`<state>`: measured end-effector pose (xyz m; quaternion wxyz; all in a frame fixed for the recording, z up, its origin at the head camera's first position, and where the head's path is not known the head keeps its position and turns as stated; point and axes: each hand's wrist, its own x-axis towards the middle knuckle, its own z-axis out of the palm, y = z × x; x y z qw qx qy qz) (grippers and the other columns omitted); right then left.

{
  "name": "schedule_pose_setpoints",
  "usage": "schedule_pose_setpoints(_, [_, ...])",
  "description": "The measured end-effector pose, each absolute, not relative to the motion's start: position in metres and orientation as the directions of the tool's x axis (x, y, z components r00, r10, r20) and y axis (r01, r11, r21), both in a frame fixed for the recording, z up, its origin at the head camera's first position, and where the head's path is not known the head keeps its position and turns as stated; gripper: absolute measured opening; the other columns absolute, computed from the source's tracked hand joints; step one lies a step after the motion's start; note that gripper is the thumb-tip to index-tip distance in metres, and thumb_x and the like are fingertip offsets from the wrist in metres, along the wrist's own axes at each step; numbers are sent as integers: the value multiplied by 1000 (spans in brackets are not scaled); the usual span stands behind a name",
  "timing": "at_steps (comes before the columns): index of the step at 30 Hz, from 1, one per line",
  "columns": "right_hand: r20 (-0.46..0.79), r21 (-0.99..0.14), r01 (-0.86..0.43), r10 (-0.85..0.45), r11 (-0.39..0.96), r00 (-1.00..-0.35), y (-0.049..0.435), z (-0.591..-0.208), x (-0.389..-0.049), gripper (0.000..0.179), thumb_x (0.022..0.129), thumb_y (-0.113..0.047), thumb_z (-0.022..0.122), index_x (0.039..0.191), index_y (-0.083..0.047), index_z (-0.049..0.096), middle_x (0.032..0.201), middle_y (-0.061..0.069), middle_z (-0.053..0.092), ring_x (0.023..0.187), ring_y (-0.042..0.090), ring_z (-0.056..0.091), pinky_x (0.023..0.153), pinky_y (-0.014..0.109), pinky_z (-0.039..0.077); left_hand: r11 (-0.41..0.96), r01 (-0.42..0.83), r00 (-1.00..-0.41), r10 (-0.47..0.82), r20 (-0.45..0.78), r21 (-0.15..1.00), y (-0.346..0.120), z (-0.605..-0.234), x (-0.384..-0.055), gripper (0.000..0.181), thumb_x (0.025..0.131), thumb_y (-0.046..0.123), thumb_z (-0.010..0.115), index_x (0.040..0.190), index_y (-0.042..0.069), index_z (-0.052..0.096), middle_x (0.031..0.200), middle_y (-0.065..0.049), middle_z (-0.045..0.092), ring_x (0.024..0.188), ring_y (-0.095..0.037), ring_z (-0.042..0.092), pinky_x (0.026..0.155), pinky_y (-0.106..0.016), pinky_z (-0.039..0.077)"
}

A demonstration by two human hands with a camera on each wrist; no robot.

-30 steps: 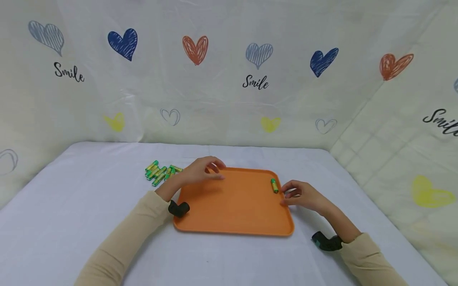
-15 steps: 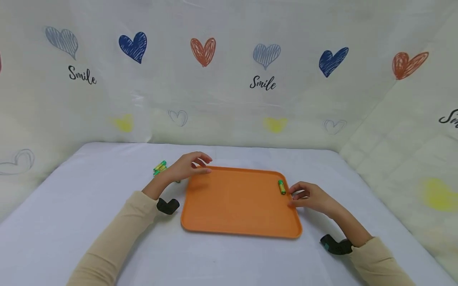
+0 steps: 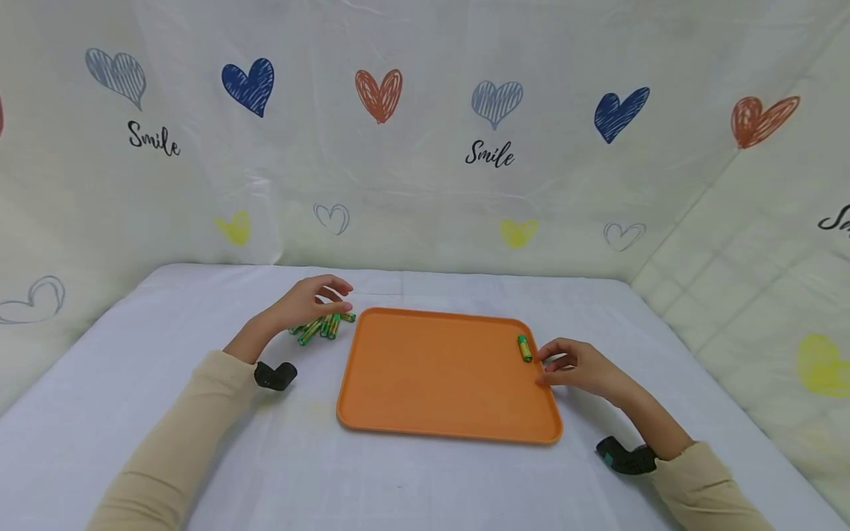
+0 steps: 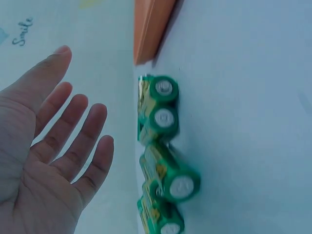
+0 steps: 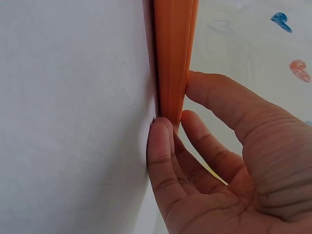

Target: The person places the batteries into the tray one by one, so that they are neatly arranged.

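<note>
My left hand [image 3: 312, 302] hovers over a cluster of green and yellow batteries [image 3: 310, 332] on the white cloth, left of the orange tray [image 3: 438, 376]. In the left wrist view its fingers [image 4: 92, 126] are spread and relaxed, with no battery between them; several batteries [image 4: 181, 185] lie beside the hand, end-on to the camera. My right hand [image 3: 576, 366] rests at the tray's right rim. In the right wrist view, its thumb and loosely bent fingertips touch the tray's edge [image 5: 173, 48]. One battery [image 3: 524, 348] lies on the tray near that rim.
A white cloth [image 3: 425, 483] covers the table. Behind it hangs a pale sheet [image 3: 425, 184] printed with hearts and "Smile". A black wrist camera [image 3: 275, 376] sits on the left wrist, another [image 3: 626, 456] on the right.
My left hand has moved left from above the tray to over the battery cluster. The right hand stays at the tray rim. The view has shifted slightly.
</note>
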<state>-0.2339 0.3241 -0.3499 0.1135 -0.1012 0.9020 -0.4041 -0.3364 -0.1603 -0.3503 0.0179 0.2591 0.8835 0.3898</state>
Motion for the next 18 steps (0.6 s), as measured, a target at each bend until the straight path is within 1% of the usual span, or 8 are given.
schedule_pose_setpoints(13, [-115,-755,-97,-276,648,-954,326,-350,-232,43,83,-22,79,113,1,59,93,8,62,88,18,60,72,25,49,582,377,-906,393,157,720,-191,-354,-339,50,91,26,71,129,-1,56,128,-21,58,114,-34,59,98,-49,47])
schedule_pose_setpoints(18, [-109,-759,-104,-283,643,-953,326,-350,-234,42,83,-21,79,113,2,59,96,9,62,88,19,60,72,26,49,602,329,-928,351,129,727,-202,-359,-340,52,92,27,69,133,-1,53,131,-22,56,117,-37,56,99,-50,46])
